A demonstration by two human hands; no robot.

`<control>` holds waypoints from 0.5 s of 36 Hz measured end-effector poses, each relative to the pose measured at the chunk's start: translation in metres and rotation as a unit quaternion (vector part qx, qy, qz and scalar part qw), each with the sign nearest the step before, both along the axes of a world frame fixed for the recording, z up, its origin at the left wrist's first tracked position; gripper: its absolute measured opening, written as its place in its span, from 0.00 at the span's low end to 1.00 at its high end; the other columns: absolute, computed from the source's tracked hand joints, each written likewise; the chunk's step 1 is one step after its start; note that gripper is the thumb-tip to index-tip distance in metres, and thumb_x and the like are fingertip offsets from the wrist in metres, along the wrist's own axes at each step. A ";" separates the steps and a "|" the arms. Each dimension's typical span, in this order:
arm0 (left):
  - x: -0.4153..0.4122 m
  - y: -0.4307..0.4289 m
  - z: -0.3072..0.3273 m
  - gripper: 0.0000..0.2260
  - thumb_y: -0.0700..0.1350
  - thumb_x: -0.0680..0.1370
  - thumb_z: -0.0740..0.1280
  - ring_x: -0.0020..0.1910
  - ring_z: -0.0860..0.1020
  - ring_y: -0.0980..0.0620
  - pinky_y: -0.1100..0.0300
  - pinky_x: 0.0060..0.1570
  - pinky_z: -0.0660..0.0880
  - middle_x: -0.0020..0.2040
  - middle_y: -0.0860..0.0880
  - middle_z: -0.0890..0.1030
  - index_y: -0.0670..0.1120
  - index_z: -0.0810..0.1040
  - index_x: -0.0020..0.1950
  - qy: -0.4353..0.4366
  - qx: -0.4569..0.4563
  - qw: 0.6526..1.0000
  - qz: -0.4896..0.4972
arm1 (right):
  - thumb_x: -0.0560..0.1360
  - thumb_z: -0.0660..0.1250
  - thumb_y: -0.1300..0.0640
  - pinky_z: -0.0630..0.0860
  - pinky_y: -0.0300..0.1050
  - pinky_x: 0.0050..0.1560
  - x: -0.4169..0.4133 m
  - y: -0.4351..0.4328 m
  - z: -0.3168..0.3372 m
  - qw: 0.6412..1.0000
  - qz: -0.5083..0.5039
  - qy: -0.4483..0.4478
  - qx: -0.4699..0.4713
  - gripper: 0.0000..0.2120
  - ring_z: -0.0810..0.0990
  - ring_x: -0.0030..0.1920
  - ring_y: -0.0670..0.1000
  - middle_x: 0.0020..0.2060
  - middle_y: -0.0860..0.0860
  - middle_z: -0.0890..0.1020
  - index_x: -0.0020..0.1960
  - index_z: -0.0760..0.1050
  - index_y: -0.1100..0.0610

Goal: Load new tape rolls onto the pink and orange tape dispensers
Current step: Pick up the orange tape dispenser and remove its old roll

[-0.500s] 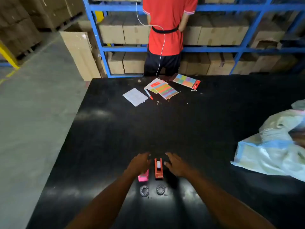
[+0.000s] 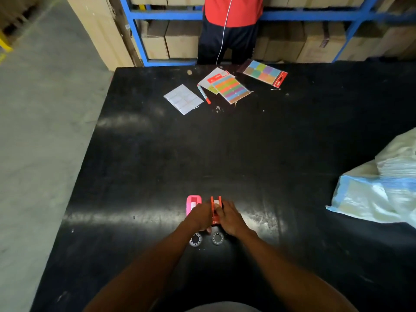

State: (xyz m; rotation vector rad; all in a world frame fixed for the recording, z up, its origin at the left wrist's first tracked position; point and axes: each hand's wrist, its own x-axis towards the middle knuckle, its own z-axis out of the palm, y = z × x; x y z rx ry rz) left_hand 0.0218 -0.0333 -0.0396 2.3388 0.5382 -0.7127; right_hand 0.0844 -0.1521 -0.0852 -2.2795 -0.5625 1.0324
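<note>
A black counter [image 2: 157, 167] fills the view. Nearest the wearer, two tape rolls [image 2: 195, 239] [image 2: 217, 238] lie flat just before the orange dispenser [image 2: 216, 210]. Both hands meet at that dispenser: the right hand [image 2: 231, 219] has its fingers curled closed around its right side, and the left hand [image 2: 199, 218] presses fingers against its left side, covering the near end of the pink dispenser [image 2: 192, 204] just left. Well beyond the orange dispenser lie coloured sticker sheets [image 2: 231, 90] and a pen [image 2: 203, 94].
</note>
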 end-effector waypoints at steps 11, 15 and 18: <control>-0.003 -0.005 0.009 0.13 0.53 0.82 0.55 0.29 0.83 0.43 0.50 0.40 0.79 0.36 0.40 0.83 0.44 0.67 0.56 -0.119 -0.123 0.970 0.172 | 0.78 0.54 0.33 0.76 0.50 0.55 0.010 -0.007 0.024 0.991 -0.090 0.003 0.098 0.16 0.83 0.54 0.53 0.55 0.48 0.83 0.58 0.65 0.43; -0.004 -0.015 0.032 0.17 0.56 0.81 0.59 0.24 0.79 0.49 0.56 0.33 0.76 0.32 0.47 0.79 0.41 0.69 0.54 -0.142 -0.199 0.935 0.255 | 0.81 0.52 0.37 0.72 0.48 0.57 0.010 -0.012 0.050 0.989 -0.079 0.017 0.121 0.18 0.81 0.57 0.54 0.60 0.50 0.80 0.66 0.63 0.44; -0.010 -0.021 0.047 0.15 0.54 0.81 0.60 0.19 0.72 0.57 0.67 0.21 0.66 0.28 0.45 0.75 0.42 0.74 0.48 -0.127 -0.262 0.918 0.271 | 0.83 0.51 0.40 0.67 0.45 0.62 0.010 -0.022 0.063 0.987 -0.063 0.024 0.144 0.23 0.75 0.63 0.50 0.63 0.47 0.75 0.75 0.60 0.46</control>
